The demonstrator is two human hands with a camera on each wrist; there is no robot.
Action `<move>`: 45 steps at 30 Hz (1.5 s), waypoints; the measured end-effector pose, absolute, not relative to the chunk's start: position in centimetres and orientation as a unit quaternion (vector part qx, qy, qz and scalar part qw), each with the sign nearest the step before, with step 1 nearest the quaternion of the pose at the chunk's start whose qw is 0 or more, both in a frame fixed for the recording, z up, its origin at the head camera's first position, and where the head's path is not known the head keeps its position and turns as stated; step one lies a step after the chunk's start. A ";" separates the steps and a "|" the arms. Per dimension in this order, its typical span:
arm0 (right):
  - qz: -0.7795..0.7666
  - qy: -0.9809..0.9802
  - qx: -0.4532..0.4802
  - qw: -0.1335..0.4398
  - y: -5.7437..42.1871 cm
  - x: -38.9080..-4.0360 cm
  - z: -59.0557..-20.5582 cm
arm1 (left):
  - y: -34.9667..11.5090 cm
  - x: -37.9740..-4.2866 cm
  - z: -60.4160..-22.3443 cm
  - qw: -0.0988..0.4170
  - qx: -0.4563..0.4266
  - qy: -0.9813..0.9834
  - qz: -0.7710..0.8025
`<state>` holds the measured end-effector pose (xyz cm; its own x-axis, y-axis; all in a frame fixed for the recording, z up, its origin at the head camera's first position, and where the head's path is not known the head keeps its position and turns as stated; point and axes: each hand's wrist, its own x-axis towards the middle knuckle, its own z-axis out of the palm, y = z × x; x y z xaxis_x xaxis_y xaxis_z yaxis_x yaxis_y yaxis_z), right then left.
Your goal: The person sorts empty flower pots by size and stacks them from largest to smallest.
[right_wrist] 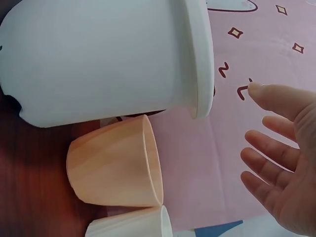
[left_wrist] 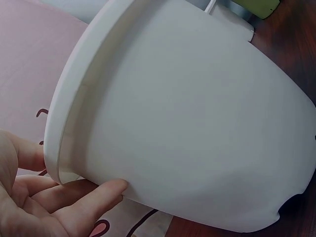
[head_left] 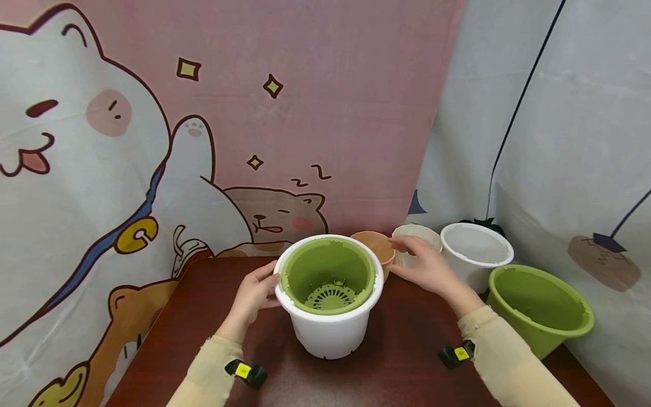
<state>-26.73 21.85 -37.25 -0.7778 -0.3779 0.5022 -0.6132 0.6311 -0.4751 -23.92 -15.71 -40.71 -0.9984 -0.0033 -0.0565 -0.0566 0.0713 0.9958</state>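
Note:
A white plastic flowerpot (head_left: 330, 336) stands on the table with a green flowerpot (head_left: 325, 265) nested inside it. Slots pierce the green pot's bottom. My left hand (head_left: 256, 291) holds the white pot's rim at its left side; in the left wrist view, fingers (left_wrist: 106, 195) lie on the wall below the rim. To the right of the nested pots, my right hand (head_left: 424, 263) is raised with its fingers spread and holds nothing. The right wrist view shows that hand (right_wrist: 286, 168) apart from the white pot's rim.
Behind my right hand stand an orange pot (head_left: 373, 243) and a cream pot (head_left: 404, 261). Farther right are another white pot (head_left: 470, 271) and another green pot (head_left: 529, 325). Cloth with cartoon animals (head_left: 335, 113) hangs behind the dark red table (head_left: 203, 299).

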 end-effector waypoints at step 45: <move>0.214 -0.937 0.131 0.244 36.8 -20.3 -39.2 | -15.5 -23.8 -40.6 0.015 -0.016 0.735 0.677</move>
